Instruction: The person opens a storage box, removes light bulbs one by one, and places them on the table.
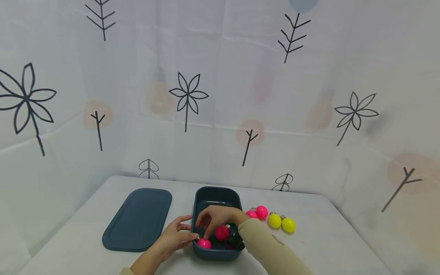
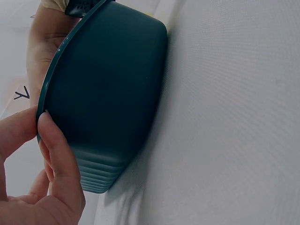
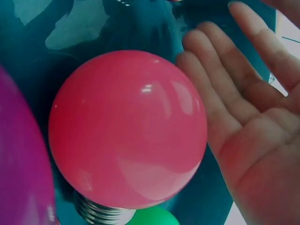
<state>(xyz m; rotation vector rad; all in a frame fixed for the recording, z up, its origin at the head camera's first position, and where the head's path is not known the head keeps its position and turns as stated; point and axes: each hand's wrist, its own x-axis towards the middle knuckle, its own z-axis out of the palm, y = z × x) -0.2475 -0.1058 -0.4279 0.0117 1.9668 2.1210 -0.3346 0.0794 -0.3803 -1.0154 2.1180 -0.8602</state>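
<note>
Lid [image 1: 139, 221] left of box [image 1: 216, 255], bulbs [image 1: 221, 233] inside, 4 more bulbs [image 1: 274, 221] right

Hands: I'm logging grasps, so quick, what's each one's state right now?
Left hand: closed, holding the container by its rim.
Right hand: open, beside the pink bulb; contact unclear.

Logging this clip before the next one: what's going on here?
A person's left hand pinches the rim of a deep, dark-teal plastic container. The right hand reaches inside, its fingers at a round, glossy pink bulb; whether it grips that bulb is unclear. A round red bulb with a metal screw base also lies inside. Right of the container, two round pink bulbs and two round yellow bulbs lie on the white table; a flat, dark-blue rounded panel lies left.
</note>
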